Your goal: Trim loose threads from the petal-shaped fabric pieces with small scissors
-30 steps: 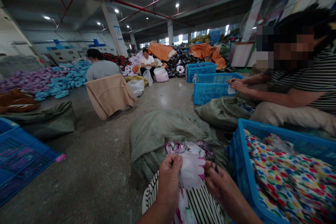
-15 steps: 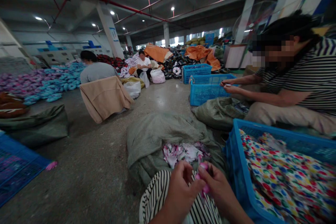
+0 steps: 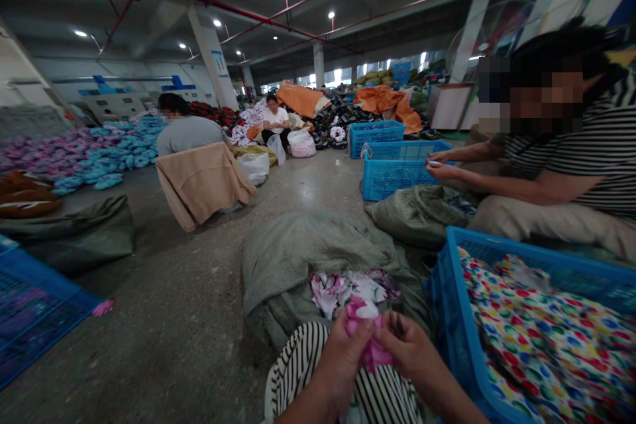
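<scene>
Head view: left hand (image 3: 342, 359) and right hand (image 3: 407, 350) closed, pinching pink floral fabric (image 3: 370, 351)

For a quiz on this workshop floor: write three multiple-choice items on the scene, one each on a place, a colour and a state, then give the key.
1. Where does the blue plastic crate of polka-dot fabric stand relative to the person's left hand and right hand?
A. To their right
B. To their left
C. Directly beneath them

2. What colour is the cloth pinched between the hands?
A. Orange
B. Pink
C. Solid blue

3. What state is the grey-green woven sack in?
A. Open, with floral fabric at its mouth
B. Tied shut
C. Hanging from a hook

Key:
1. A, the crate sits on the right of the view, beside the right hand.
2. B, pink shows between the fingers.
3. A, the floral fabric shows at the sack's open mouth.
</scene>
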A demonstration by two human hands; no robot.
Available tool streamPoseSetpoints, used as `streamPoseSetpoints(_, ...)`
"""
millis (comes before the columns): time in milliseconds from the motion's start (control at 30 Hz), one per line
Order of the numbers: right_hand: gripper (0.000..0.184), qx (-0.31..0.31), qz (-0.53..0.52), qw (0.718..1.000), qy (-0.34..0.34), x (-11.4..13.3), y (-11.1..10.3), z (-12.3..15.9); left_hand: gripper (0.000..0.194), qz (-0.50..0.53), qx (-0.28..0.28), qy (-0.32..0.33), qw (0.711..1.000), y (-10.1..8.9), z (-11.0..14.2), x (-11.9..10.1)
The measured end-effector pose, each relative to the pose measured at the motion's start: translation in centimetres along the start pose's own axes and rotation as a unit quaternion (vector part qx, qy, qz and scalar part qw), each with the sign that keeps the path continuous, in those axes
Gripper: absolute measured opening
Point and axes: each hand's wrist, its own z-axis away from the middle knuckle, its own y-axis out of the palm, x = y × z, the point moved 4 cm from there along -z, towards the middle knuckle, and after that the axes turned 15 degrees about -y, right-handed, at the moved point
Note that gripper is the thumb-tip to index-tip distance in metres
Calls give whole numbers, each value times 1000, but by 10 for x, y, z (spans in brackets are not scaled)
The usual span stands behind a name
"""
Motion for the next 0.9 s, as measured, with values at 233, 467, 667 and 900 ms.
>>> streamPoseSetpoints(233,16,23,52,998,-42,-2,-5,-5,20,55,-92,10,994,-21,-14,5)
streamPoseSetpoints(467,20,-52,83,994,-42,-19,-18,-8,14,125,-11,-86,988,-20,-9,9)
streamPoseSetpoints(667,36,-50,-47,996,59,-22,1,5,28,197,111,-133,965,-17,-6,3)
streamPoseSetpoints(900,41,-83,-372,914,138,-2,10,6,11,149,54,-48,986,-28,-18,4)
